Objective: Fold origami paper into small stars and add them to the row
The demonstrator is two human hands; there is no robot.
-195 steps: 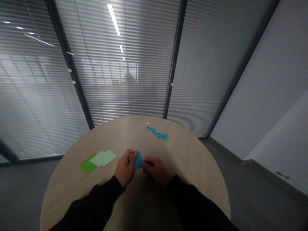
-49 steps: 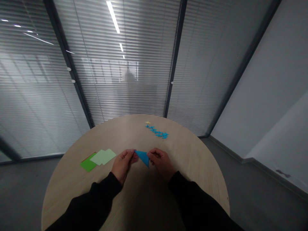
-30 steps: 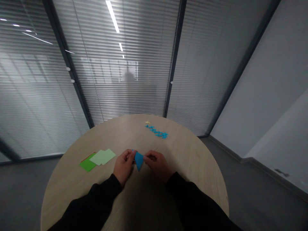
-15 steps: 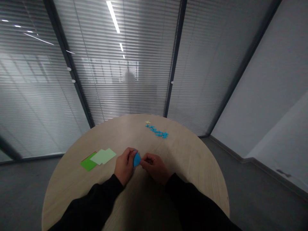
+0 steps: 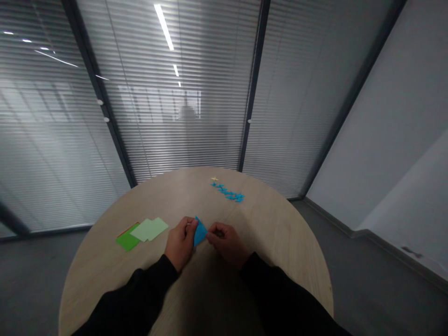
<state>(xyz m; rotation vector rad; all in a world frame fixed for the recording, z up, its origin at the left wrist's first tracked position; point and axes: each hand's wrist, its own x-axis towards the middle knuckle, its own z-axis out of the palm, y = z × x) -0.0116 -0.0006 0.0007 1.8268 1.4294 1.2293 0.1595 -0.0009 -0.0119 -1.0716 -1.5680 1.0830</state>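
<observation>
Between my two hands is a piece of blue paper (image 5: pixel 199 233), folded so that a triangle with its tip to the right shows. My left hand (image 5: pixel 180 241) is closed on its left side, the thumb lying near the upper corner and covering part of it. With a pinch of thumb and forefinger, my right hand (image 5: pixel 227 243) grips the right tip. To the left of my left hand lie pale green paper sheets (image 5: pixel 150 229), overlapping a brighter green sheet (image 5: pixel 127 239) with a thin red edge showing behind it.
A round wooden table (image 5: pixel 280 261) carries everything. Toward its far side several small folded blue paper pieces (image 5: pixel 229 193) lie in a slanting row, with a small yellow one (image 5: pixel 214 179) at the far end. Glass panels with blinds (image 5: pixel 185 144) stand beyond the table.
The blue paper shows more of its surface now and looks more sharply triangular. My right hand has shifted slightly to the right, still pinching the tip.
</observation>
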